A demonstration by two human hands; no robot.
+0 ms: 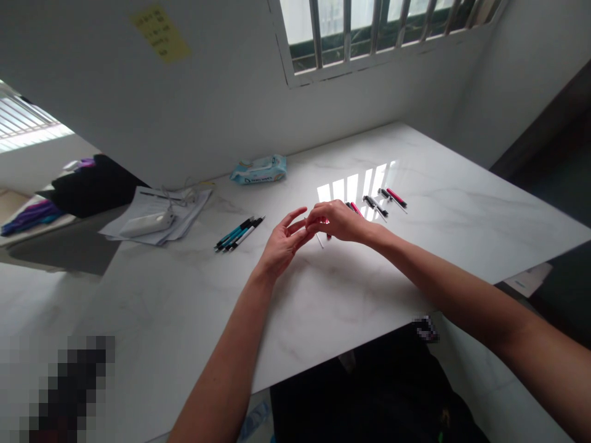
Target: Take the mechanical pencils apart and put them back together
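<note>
My left hand (282, 243) and my right hand (337, 220) meet above the table. The right fingertips are pinched together against the left thumb and fingers; whatever small piece they hold is mostly hidden. The left index finger sticks out past the pinch. Beneath and beside the right hand lie a thin white pen refill (319, 240) and a pink pen barrel (355, 208), partly covered. Further right are more pen parts: a black grip piece (369, 201), another pink barrel (397, 197) and slim refills. Left of my hands, several whole pens (240, 233) in blue, white and black lie side by side.
A light-blue wipes packet (259, 170) lies against the wall. Papers (194, 212) with a white device (148, 224) on top sit at the left. The marble-patterned table (323, 307) has its near edge by my lap. A barred window (369, 31) is above.
</note>
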